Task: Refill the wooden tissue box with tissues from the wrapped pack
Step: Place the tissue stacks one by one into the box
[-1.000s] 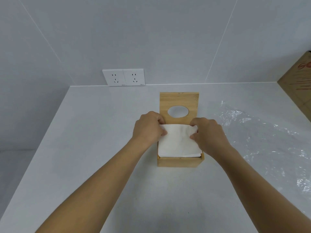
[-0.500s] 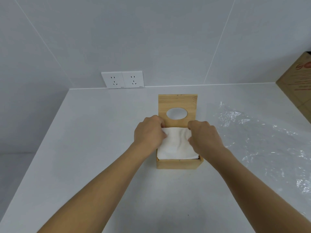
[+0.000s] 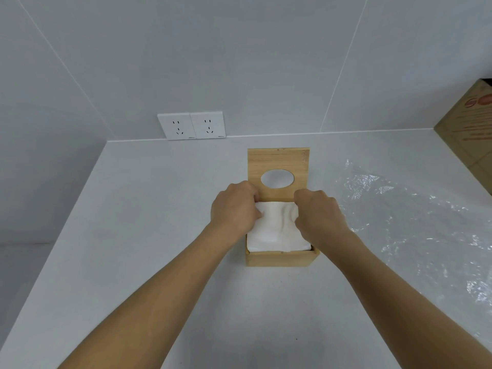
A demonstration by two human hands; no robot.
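**Progress.** The tissue stack (image 3: 277,230) sits inside the wooden tissue box (image 3: 282,259), and its top stands slightly above the near wall of the box. The plastic wrapper (image 3: 412,225) lies flat and apparently empty on the countertop (image 3: 159,214), to the right of the box and apart from it. Unwrapping and insertion are judged complete.

**Remaining.** The lid (image 3: 278,159) stands upright at the far side of the box. Its oval opening (image 3: 277,178) has no sheet through it. The steps judged outstanding are seating the far edge of the stack, feeding the top sheet through the opening, and lowering the lid.

**Hand position.** The left hand (image 3: 234,209) is over the far-left corner of the stack and the right hand (image 3: 318,214) is over the far-right corner. Both are just in front of the lid. Each hand has curled fingers and grasps the stack. The tissue surface between them is wrinkled. The fingertips are hidden behind the knuckles, so the grasp appears to be a pinch, though a downward tuck cannot be excluded.
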